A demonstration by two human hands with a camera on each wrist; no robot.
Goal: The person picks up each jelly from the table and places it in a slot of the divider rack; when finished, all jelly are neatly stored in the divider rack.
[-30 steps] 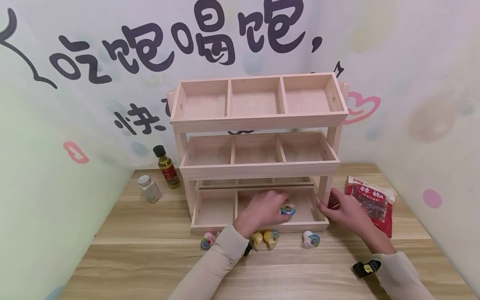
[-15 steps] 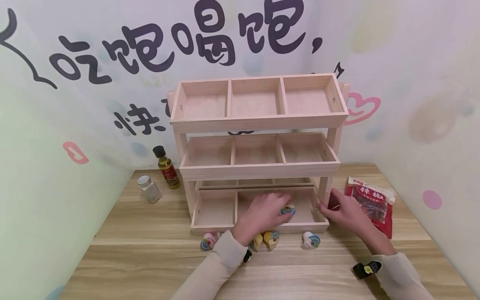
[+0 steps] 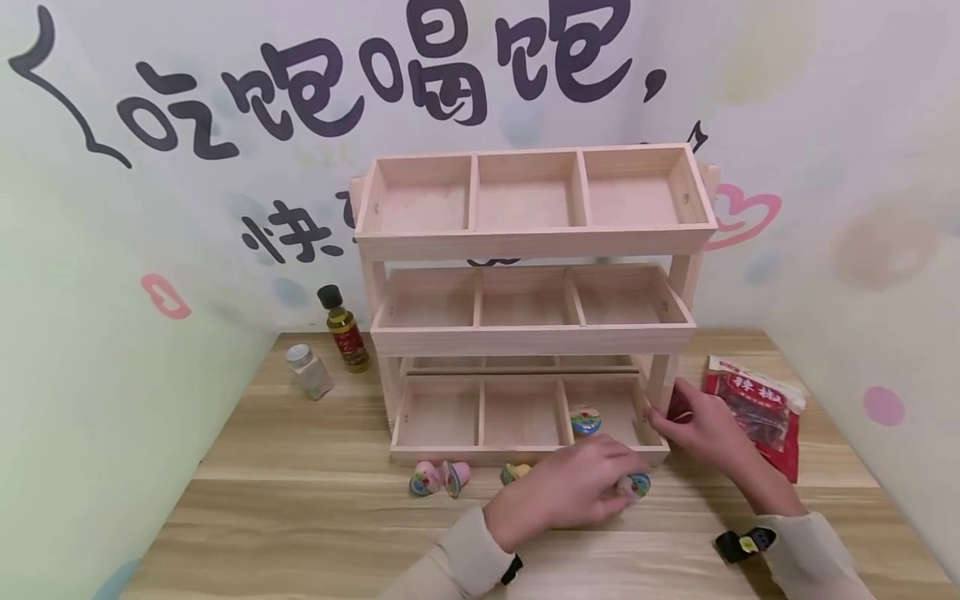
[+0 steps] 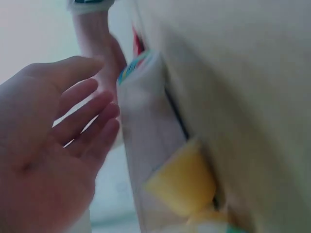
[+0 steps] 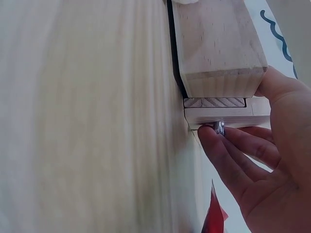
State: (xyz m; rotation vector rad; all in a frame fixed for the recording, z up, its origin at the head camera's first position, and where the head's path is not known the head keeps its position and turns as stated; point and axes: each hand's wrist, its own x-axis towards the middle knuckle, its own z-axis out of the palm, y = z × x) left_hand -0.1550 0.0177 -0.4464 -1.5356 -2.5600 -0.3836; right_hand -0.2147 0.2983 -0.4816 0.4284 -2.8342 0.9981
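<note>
Cup (image 3: 637, 485) may roll if L hand (image 3: 573, 485), fingers loose, nudges it; R hand (image 3: 705, 423) grips rack (image 3: 532, 342), poss. shift if tugged.

Cups (image 3: 426, 479) lie before the rack (image 3: 532, 342), perhaps touching; another cup (image 3: 586, 421) lies inside.

From my station, I could drop straight into the top tray (image 3: 536, 244). Low down, the left hand (image 3: 573, 483) and pink cups (image 3: 426, 477) obstruct the front; the right hand (image 3: 701, 423) blocks the right end of the rack (image 3: 662, 383).
</note>
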